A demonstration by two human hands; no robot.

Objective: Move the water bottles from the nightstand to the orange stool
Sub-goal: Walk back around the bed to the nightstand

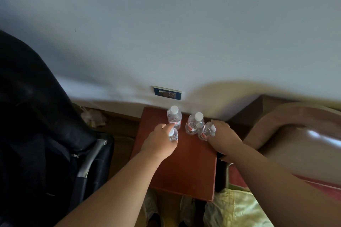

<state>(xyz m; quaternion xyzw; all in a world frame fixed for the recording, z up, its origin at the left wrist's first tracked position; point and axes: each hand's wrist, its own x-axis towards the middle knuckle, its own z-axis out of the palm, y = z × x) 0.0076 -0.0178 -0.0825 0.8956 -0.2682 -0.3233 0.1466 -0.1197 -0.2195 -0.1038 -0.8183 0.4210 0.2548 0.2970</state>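
Several small clear water bottles with white caps and red labels are at the back of the reddish-brown nightstand [184, 167]. My left hand [159, 141] grips one bottle [173, 134] near the left. My right hand [222, 134] grips another bottle [206, 131], tilted, at the right. Two bottles stand free between and behind them: one [174, 116] near the wall and one [194, 122] just left of my right hand's bottle. No orange stool is in view.
A black office chair [46, 125] with a metal armrest stands close on the left. A brown padded headboard [295, 129] and the bed edge lie to the right. A wall socket [167, 92] sits above the nightstand. Pale bedding [238, 210] lies at the bottom right.
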